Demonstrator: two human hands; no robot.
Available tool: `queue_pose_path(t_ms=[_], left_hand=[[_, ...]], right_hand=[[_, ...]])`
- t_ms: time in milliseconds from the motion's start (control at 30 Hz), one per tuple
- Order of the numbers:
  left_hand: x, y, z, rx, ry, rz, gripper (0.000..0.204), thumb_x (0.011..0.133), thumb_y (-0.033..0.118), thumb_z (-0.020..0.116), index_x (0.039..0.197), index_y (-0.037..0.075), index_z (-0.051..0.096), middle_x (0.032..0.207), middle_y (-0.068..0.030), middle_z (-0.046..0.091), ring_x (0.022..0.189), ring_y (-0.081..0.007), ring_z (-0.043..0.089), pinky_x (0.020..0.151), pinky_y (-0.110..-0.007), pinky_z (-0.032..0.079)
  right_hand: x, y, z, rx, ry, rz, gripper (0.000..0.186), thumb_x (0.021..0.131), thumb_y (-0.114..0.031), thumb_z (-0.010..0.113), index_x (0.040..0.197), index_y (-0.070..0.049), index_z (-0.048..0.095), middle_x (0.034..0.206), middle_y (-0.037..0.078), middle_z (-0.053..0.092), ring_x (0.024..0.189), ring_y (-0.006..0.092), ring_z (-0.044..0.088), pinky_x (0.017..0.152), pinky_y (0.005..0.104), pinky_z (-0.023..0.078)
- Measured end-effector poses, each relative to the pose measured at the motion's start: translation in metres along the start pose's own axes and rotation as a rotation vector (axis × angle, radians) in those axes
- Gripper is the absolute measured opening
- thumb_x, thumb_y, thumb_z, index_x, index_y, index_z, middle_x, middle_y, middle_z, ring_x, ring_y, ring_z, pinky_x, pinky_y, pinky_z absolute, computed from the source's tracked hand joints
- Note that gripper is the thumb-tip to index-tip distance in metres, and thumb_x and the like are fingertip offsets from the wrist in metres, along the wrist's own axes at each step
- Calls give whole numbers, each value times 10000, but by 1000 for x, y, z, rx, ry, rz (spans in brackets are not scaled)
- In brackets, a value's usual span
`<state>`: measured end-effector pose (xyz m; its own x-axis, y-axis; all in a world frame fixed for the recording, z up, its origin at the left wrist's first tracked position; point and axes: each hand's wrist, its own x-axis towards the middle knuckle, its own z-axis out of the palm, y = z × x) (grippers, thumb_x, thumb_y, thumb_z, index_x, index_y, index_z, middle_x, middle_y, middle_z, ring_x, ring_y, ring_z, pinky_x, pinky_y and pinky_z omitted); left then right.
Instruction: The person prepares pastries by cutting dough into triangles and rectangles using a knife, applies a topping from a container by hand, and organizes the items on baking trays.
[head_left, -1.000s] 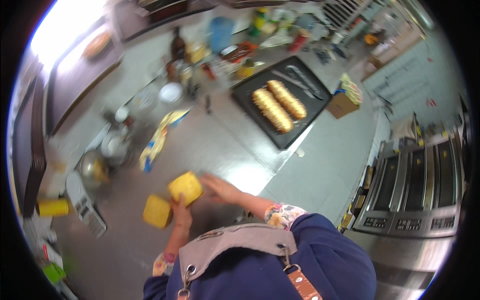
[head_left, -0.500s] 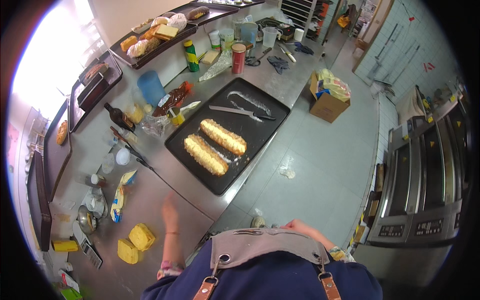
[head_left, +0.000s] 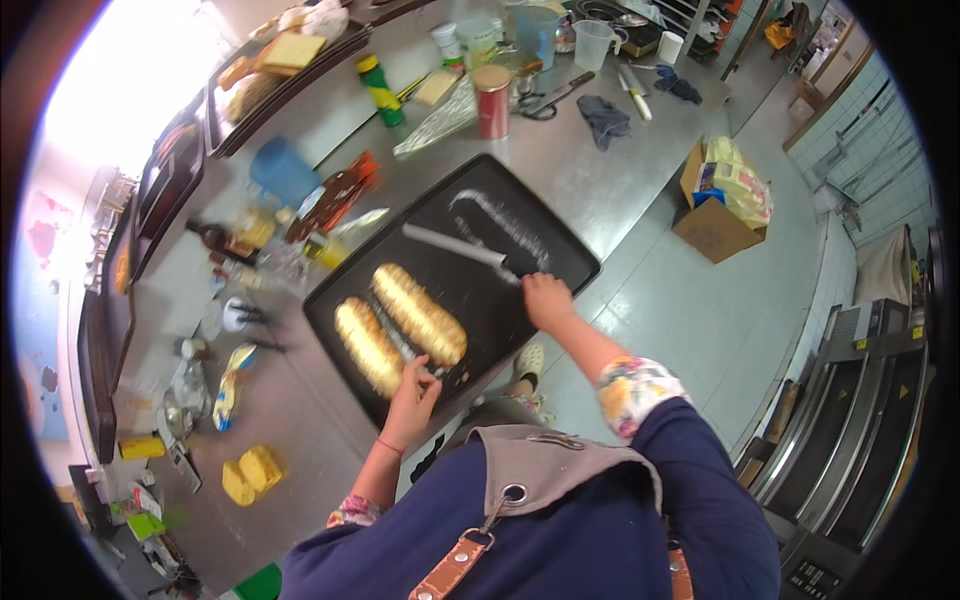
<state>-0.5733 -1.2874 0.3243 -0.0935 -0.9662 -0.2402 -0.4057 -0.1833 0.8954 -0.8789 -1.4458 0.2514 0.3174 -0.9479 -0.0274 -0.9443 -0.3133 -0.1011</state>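
Note:
Two long bread loaves with a pale yellow topping lie side by side on a black baking tray [head_left: 330,255]: a left loaf [head_left: 367,345] and a right loaf [head_left: 418,312]. My left hand [head_left: 410,400] is at their near ends, next to the left loaf, its fingers loosely curved and apart; whether they touch the loaf I cannot tell. At the tray's right side, my right hand [head_left: 548,300] has closed round the dark handle of a long-bladed knife [head_left: 455,244]. The blade lies flat on the tray beyond the loaves. White powder streaks the tray at the far end.
Left of the tray stand a blue jug [head_left: 285,172], a brown bottle [head_left: 212,236] and packets. Two yellow blocks [head_left: 250,474] lie at the near left. Beyond are a red canister [head_left: 491,103], scissors and dark gloves [head_left: 604,118]. A cardboard box [head_left: 718,228] stands on the floor.
Both hands have moved forward to the tray. The right hand came up from my side and took hold of the knife's handle; the left reached the loaves' near ends. The view has shifted.

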Motion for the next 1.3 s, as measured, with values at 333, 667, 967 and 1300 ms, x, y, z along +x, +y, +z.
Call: queue_pose_path(t_ms=[333,667,967,1300], left_hand=[[202,185,99,32,-158,187,190,969,53,578,1136,6,655,1030,-105,706,921,-159,684,786,-283,532],[419,224,245,203,47,169,245,958,185,608,1124,15,669,980,-155,723,872,-280,698,787,-342,537],[718,211,445,347,499,-272,462,850,363,737,1080,-21,626,965,-201,690,862,-339,662,786,-393,517],[647,288,456,-1021,77,-317,223,914,204,699,907,103,501,835,48,492,753,-55,431,624,-259,382]], right_hand=[[117,91,-9,436,-248,13,360,767,-116,638,1067,4,481,977,241,651,845,411,686,728,496,563],[83,412,-135,887,-107,317,259,899,-271,672,1020,-51,609,743,190,657,699,374,670,612,425,516],[130,618,-123,910,-11,392,259,930,-266,674,893,-16,620,598,61,596,541,133,589,512,304,449],[253,576,-81,1637,-694,540,299,999,-353,561,850,-95,539,551,30,509,368,124,400,346,274,292]])
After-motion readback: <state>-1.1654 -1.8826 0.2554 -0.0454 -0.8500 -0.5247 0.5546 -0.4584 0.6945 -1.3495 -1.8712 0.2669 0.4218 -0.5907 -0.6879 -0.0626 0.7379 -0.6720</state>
